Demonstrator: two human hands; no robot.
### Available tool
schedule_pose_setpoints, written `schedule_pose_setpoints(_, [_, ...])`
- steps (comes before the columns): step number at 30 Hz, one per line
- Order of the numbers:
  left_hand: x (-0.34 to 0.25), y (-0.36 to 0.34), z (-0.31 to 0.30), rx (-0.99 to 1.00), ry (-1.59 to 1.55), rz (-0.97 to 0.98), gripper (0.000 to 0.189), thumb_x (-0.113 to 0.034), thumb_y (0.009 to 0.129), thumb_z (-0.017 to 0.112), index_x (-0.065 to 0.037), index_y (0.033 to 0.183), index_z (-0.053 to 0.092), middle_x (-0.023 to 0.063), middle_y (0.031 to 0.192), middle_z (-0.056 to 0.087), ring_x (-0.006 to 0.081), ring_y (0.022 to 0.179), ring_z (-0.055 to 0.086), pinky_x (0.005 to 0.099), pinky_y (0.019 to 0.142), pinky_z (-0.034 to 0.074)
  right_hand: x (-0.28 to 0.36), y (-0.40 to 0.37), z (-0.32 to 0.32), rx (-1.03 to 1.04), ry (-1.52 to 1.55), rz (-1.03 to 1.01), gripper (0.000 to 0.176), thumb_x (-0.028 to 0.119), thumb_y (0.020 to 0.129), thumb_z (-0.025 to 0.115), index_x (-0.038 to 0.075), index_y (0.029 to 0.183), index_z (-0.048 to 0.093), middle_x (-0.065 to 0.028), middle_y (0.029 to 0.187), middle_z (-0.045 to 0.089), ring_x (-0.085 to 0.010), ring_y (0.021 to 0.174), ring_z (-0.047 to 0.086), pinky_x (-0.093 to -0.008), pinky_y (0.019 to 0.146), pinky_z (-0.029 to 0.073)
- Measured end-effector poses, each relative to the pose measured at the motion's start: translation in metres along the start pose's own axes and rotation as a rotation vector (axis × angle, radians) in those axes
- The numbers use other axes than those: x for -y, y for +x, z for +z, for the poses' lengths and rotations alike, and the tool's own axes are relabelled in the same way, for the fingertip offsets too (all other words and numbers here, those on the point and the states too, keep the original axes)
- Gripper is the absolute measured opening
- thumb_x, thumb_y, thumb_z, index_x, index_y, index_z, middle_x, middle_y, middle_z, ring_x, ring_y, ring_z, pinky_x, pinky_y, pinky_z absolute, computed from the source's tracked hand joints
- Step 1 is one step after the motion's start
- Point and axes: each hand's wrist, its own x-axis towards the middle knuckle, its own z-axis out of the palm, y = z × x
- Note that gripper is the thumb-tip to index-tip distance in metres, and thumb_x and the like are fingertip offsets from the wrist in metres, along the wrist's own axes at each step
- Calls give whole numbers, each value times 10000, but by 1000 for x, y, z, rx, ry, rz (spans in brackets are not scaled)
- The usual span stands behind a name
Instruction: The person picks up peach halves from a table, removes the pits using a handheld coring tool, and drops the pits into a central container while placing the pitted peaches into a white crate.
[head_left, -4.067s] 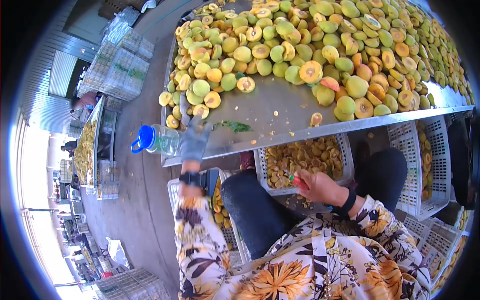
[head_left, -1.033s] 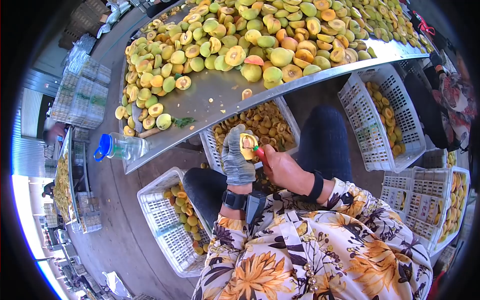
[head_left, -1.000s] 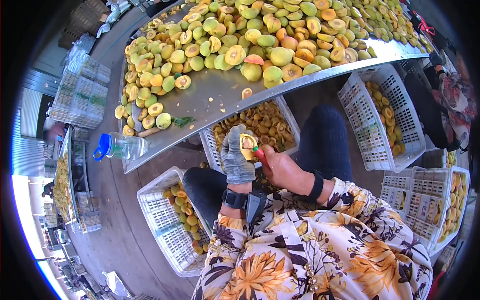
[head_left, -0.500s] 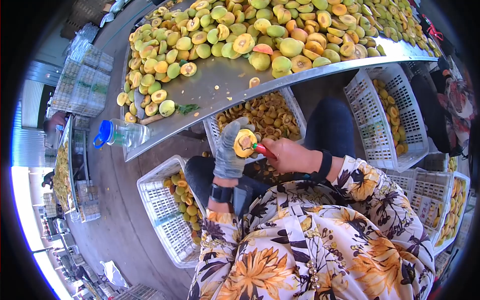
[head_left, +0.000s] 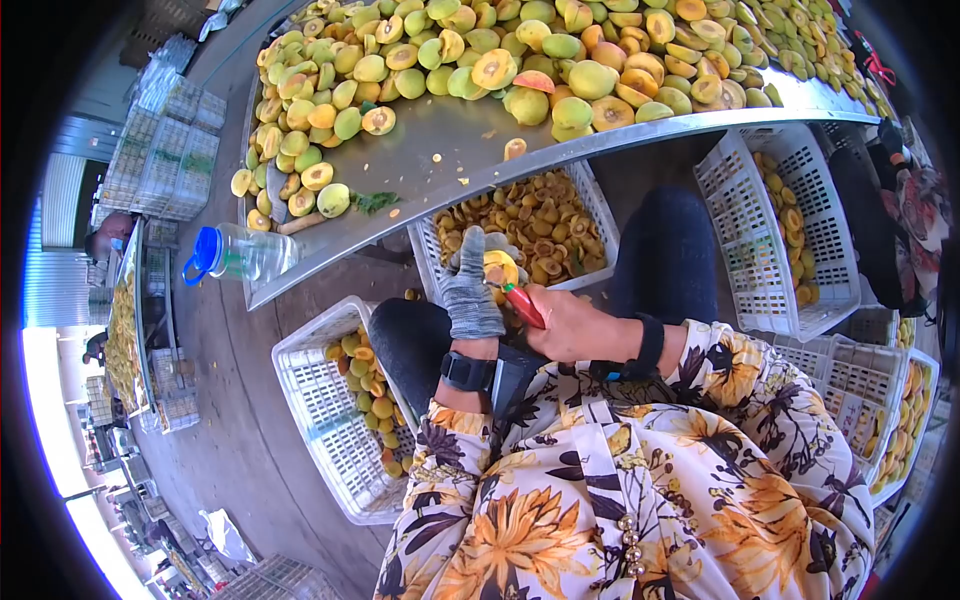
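Note:
My left hand [head_left: 474,296], in a grey glove, closes round a yellow peach half [head_left: 499,266], with one finger stretched upward. The fruit is mostly hidden by the glove and tilted away. My right hand [head_left: 580,325] is bare and wrapped round the red handle of a small pitting tool [head_left: 524,304]. Its green-collared end meets the peach half; the working tip is out of sight. Below both hands stands a white crate [head_left: 598,205] of scooped, brownish peach pieces.
A metal table [head_left: 425,150] carries heaped peach halves [head_left: 590,80]; its edge runs just beyond my hands. A blue-capped bottle [head_left: 240,253] stands at its left corner. White crates with peaches flank me at left [head_left: 320,430] and right [head_left: 735,220]. Another person's patterned sleeve [head_left: 920,210] shows at right.
My left hand has turned and one finger now points up, so the peach's cut face, broad before, shows less. The red tool is steeper, and my right hand has shifted slightly lower.

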Motion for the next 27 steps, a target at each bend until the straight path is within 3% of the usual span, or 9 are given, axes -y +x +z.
schedule_pose_setpoints(5, [-11, 10, -14, 50, 37, -37, 389, -379, 830, 582, 9, 855, 597, 123, 712, 621, 228, 576, 614, 332, 496, 528, -24, 11, 13, -41, -91, -123, 238, 30, 703, 527, -11, 926, 457, -190, 699, 567, -332, 641, 588, -379, 593, 466])
schedule_pose_setpoints(7, [-21, 15, -19, 203, 98, -380, 515, -469, 856, 495, 24, 772, 621, 117, 649, 621, 196, 528, 599, 283, 500, 519, -29, 12, 11, -22, -151, -143, 251, 29, 701, 532, -14, 937, 459, -196, 711, 573, -338, 665, 594, -377, 599, 467])
schedule_pose_setpoints(12, [-33, 24, -19, 292, 336, -364, 600, -533, 856, 438, 14, 692, 622, 117, 636, 616, 197, 542, 605, 277, 492, 513, -33, 15, 13, 29, -196, -167, 269, 29, 704, 543, -14, 958, 466, -217, 752, 591, -370, 732, 601, -377, 621, 467])
schedule_pose_setpoints(14, [-35, 33, -23, 401, 491, -468, 586, -546, 852, 433, 12, 831, 611, 116, 697, 623, 204, 544, 604, 289, 512, 521, -42, 18, 18, -41, -145, -208, 217, 39, 737, 541, 8, 936, 462, -166, 697, 580, -305, 656, 608, -360, 583, 464])
schedule_pose_setpoints(17, [-51, 21, -16, 377, 356, -281, 542, -541, 849, 444, -31, 1001, 545, 112, 802, 620, 205, 605, 612, 314, 540, 534, -23, 20, 8, 51, 53, -29, 167, 51, 770, 533, 29, 915, 453, -105, 639, 539, -209, 590, 582, -334, 546, 456])
schedule_pose_setpoints(18, [-50, 24, -18, 346, 237, -217, 538, -508, 832, 507, -24, 1065, 525, 124, 937, 591, 241, 821, 597, 347, 629, 541, -13, 18, 6, 50, 53, -31, 167, 51, 770, 533, 29, 915, 453, -105, 639, 539, -209, 590, 582, -334, 546, 456])
schedule_pose_setpoints(20, [-43, 22, -25, 283, 131, -133, 518, -496, 830, 520, -24, 1044, 535, 123, 922, 594, 244, 816, 597, 345, 632, 541, 2, 17, 5, 102, 280, 132, 140, 63, 793, 524, 37, 906, 444, -61, 614, 495, -142, 557, 541, -315, 506, 436])
schedule_pose_setpoints(22, [-28, 18, -25, 180, 28, 13, 470, -462, 828, 547, -18, 979, 563, 119, 870, 604, 243, 756, 607, 337, 618, 535, 3, 15, 11, 96, 315, 123, 143, 59, 792, 517, 37, 911, 441, -68, 611, 497, -158, 538, 537, -321, 496, 432])
schedule_pose_setpoints(27, [-22, 12, -26, 117, 105, -53, 462, -451, 823, 560, -2, 931, 575, 122, 811, 609, 241, 667, 612, 322, 580, 521, -16, 21, 23, -20, 83, -64, 184, 61, 784, 518, 26, 940, 428, -128, 608, 527, -266, 513, 558, -370, 482, 436])
